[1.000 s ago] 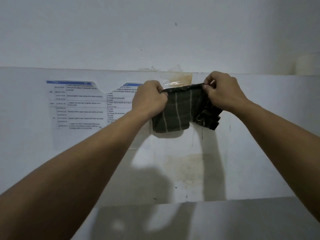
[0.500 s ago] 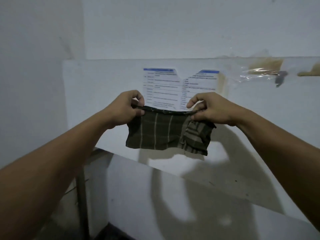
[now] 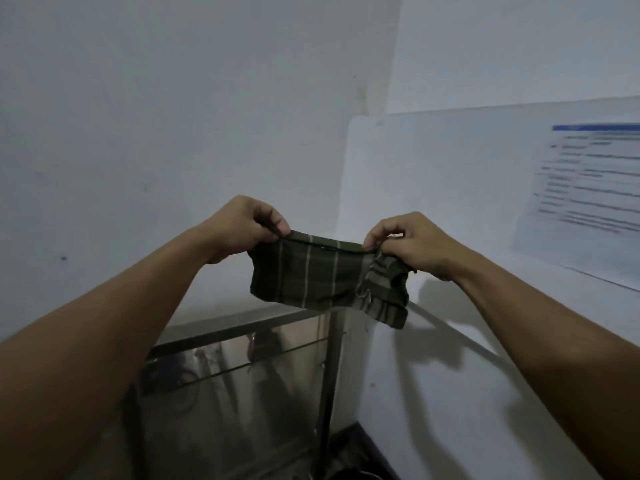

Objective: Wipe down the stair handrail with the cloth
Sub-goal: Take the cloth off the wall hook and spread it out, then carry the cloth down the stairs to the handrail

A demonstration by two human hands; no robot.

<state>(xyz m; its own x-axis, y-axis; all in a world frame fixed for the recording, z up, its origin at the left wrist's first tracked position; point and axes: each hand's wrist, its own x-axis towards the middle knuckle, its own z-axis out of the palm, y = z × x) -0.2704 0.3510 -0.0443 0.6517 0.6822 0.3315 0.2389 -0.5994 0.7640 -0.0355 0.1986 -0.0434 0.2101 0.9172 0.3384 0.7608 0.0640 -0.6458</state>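
Note:
A dark green cloth (image 3: 311, 271) with pale stripes hangs stretched between both hands at chest height. My left hand (image 3: 242, 226) pinches its top left corner and my right hand (image 3: 412, 242) pinches the top right, where the fabric bunches. Below the cloth runs a metal handrail (image 3: 235, 327), a flat steel bar going left from a steel corner post (image 3: 329, 372). A second rail (image 3: 460, 337) slopes down to the right along the white panel. The cloth hangs just above the corner and touches neither rail.
A white wall stands to the left and behind. A white panel (image 3: 450, 188) on the right carries a printed sheet (image 3: 588, 181) with a blue header. Glass or polished panels (image 3: 225, 393) fill the space below the rail. A dark floor (image 3: 360, 455) shows at the bottom.
The view has swung left, so the printed sheet moved to the far right and the steel rail corner came into view. Both hands still hold the cloth spread out.

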